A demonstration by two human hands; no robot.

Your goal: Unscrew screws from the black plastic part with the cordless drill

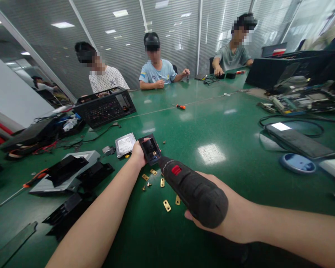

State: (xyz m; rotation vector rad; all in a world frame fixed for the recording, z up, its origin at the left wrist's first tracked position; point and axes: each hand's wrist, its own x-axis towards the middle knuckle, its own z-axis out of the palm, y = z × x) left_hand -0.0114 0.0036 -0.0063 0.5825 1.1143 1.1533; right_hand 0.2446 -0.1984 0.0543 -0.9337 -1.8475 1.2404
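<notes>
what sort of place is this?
Likely an electronics workshop, for repair or teardown, I can't tell which. Signs: a computer case, a bare hard drive on the green table, and a power drill in the right hand.

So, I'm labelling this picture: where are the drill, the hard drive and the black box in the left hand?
Drill [194,190]: head view, middle of its body.
Hard drive [125,145]: head view, middle of its top face.
Black box [150,148]: head view, its dark inside.
</notes>
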